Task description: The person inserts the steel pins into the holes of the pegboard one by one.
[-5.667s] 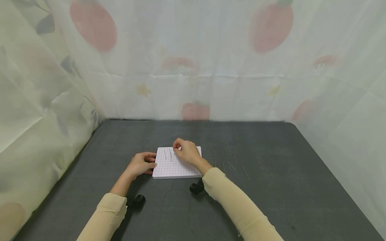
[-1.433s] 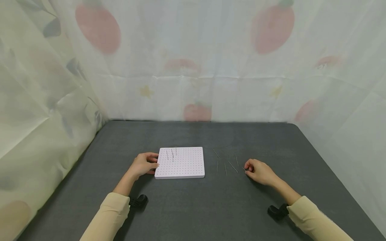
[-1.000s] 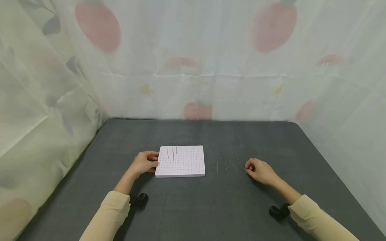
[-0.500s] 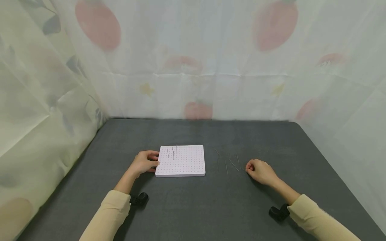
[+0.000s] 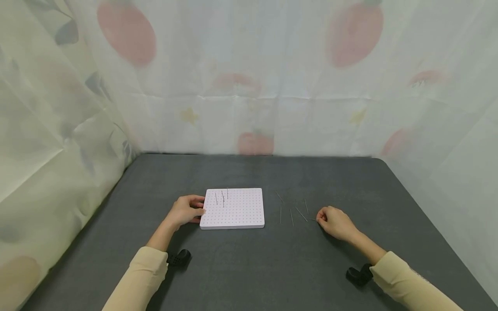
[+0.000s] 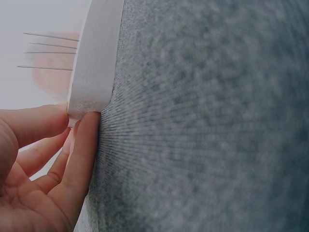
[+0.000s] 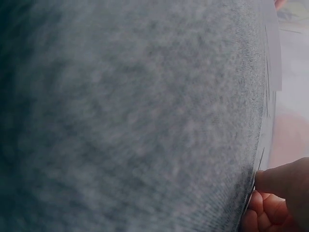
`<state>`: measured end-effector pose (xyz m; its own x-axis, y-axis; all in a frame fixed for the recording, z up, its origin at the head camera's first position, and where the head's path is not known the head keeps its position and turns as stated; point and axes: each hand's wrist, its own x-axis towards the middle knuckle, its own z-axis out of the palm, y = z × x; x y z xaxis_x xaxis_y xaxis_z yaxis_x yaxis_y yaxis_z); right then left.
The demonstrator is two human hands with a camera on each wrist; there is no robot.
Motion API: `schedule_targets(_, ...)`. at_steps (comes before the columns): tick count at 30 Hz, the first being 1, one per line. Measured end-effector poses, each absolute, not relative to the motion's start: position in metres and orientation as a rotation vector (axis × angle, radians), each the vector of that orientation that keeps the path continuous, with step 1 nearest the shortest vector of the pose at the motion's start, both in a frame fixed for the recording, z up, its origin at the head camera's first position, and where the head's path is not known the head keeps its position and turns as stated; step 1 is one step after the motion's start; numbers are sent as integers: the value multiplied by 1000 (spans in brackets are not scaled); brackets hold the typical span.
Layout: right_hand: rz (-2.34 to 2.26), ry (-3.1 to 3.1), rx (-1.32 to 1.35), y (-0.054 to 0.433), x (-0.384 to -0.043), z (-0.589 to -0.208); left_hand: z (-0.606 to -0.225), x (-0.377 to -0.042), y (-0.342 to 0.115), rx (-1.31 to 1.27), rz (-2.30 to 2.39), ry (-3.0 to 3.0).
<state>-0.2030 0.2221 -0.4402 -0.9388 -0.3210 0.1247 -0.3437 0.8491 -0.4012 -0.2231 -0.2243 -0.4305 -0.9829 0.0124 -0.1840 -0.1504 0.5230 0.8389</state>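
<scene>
My left hand (image 5: 184, 211) holds the left edge of a white board (image 5: 241, 211) full of small holes, thumb at its top edge and fingers against its side. Several thin metal needles (image 6: 50, 68) stand upright in the board, grouped near its far left corner in the head view. Well to the right, my right hand (image 5: 335, 221) is low at the table with thumb and fingers pinching one needle (image 5: 312, 219), whose thin end sticks out leftward. In the right wrist view the thumb (image 7: 282, 181) and curled fingers meet at the cloth; much of that needle is hidden.
Several loose needles (image 5: 301, 214) lie spread on the dark grey tabletop (image 5: 249, 268) between the board and my right hand. A patterned curtain (image 5: 249, 121) hangs behind the table, with more cloth on both sides. Black camera mounts (image 5: 359, 275) sit at the wrists.
Earlier my right hand was over the board at the upright needles; it then moved right to the loose needles. Lately its fingers have closed in on one needle, which turned slightly. Left hand stayed.
</scene>
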Motion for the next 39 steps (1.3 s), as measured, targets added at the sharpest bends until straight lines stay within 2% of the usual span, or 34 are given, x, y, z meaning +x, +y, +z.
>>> schedule_targets(22, 771, -2970, 554, 206, -214, -434, -432, -224, -226, -136, 1451, 2592)
schedule_targets(39, 1068, -2900, 635, 180, -220, -425, -435, -226, -224, -128, 1455, 2595)
